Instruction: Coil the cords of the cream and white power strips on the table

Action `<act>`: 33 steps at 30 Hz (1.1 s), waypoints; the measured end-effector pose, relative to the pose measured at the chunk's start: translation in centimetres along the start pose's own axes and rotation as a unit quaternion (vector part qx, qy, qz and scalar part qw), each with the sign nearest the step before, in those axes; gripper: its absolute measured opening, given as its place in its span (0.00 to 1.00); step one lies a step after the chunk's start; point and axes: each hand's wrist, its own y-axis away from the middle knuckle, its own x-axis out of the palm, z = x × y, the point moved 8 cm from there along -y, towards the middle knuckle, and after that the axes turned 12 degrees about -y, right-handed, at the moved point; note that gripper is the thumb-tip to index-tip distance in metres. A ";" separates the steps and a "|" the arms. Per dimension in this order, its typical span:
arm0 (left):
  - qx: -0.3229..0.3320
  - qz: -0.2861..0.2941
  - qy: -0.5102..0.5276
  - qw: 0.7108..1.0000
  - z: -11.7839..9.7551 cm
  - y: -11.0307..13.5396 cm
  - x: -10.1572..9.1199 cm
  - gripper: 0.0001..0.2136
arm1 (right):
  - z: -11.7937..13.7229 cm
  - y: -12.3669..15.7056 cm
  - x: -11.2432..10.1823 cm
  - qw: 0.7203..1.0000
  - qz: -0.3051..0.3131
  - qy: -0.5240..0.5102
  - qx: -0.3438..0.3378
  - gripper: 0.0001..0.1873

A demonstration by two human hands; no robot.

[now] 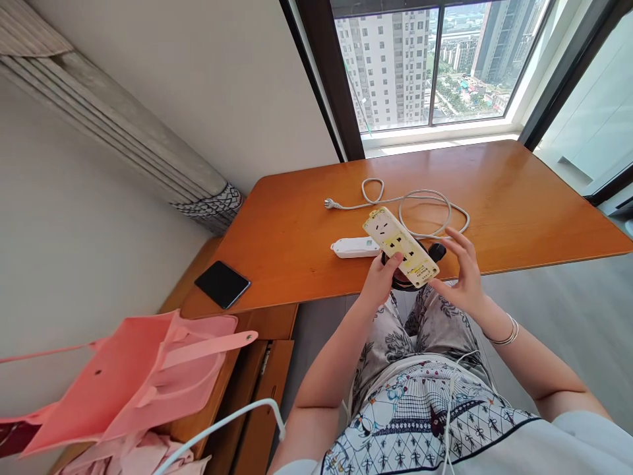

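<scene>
My left hand (378,284) grips a cream power strip (401,247) with yellow markings, thumb across its socket face. The strip is tilted, held above the table's front edge. A coiled black cord (404,285) shows beneath it, partly hidden, and a black plug (437,251) sits beside it. My right hand (463,280) is open with fingers apart, its thumb close to the strip's lower end; whether it touches cannot be made out. Behind the strip, a white power strip (355,248) lies on the table, partly covered. Its white cord (425,192) loops farther back, ending in a plug (332,204).
The brown wooden table (287,231) reaches back to a window (440,66). A dark-screened phone (222,284) lies at its left front corner. Left of me, a pink bag (133,376) rests on a wooden surface, near a curved white tube (225,420).
</scene>
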 end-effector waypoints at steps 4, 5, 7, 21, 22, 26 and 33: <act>0.003 0.071 -0.102 0.992 -0.1 0.1 0.8 0.29 | -2.7 -2.0 1.7 0.965 0.158 -0.127 0.168 0.45; 0.011 0.086 -0.123 0.989 -0.2 0.2 1.1 0.28 | -2.9 -2.1 2.6 0.944 0.215 -0.151 0.201 0.42; 0.034 0.093 -0.145 0.985 -0.4 0.2 1.4 0.26 | -3.4 -2.1 3.7 0.911 0.273 -0.179 0.252 0.36; -0.135 0.092 0.039 0.986 2.0 -1.1 1.6 0.22 | -3.9 -2.5 4.2 0.908 0.249 -0.229 0.246 0.29; -0.135 0.101 0.056 0.984 1.8 -1.0 1.8 0.21 | -3.9 -2.6 4.1 0.913 0.246 -0.223 0.239 0.29; -0.108 0.105 0.097 0.984 0.6 -0.8 2.3 0.10 | -4.4 -2.4 4.3 0.914 0.225 -0.230 0.248 0.29; -0.112 0.087 0.113 0.983 0.6 -0.8 1.9 0.16 | -5.2 -2.0 4.8 0.904 0.170 -0.265 0.289 0.31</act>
